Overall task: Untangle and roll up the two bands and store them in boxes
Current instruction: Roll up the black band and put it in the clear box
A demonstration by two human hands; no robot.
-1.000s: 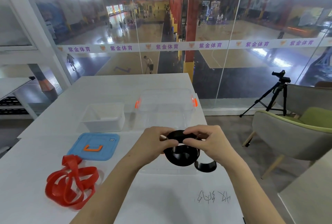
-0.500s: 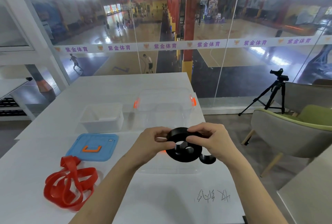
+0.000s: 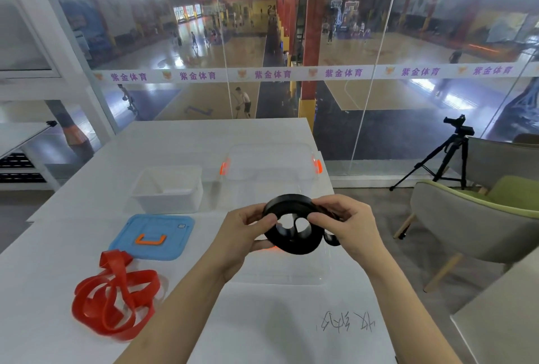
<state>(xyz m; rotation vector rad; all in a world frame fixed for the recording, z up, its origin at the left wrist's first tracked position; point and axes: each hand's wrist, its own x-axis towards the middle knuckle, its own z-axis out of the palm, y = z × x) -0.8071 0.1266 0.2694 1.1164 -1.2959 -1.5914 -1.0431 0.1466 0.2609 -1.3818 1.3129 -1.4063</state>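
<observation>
— Entry one: the black band?
— Black band [image 3: 294, 247]: partly coiled into several loops and held in the air above the worktop [image 3: 262, 323], over a clear flat lid [image 3: 291, 274]. One small loop hangs out at its right side.

— Hands?
— Left hand [image 3: 245, 235]: pinches the coil's left edge, thumb on top. Right hand [image 3: 353, 226]: fingers curled round the coil's right side, thumb pressed to the strip.

— Entry two?
— Red band [image 3: 116, 296]: a loose tangle lying flat on the worktop at the near left, well apart from both hands.

— Boxes?
— White box [image 3: 169, 203]: open, left of centre. Blue lid [image 3: 151, 229] with an orange handle: flat on the worktop, between the white box and the red band. Clear box [image 3: 271, 181] with orange latches: open, just beside the white box on its right, beyond the hands.

— Sundries?
— Handwriting [image 3: 347, 321] on the worktop, near right. Tripod [image 3: 449, 156] with camera and a chair [image 3: 481, 226] on the floor to the right.
</observation>
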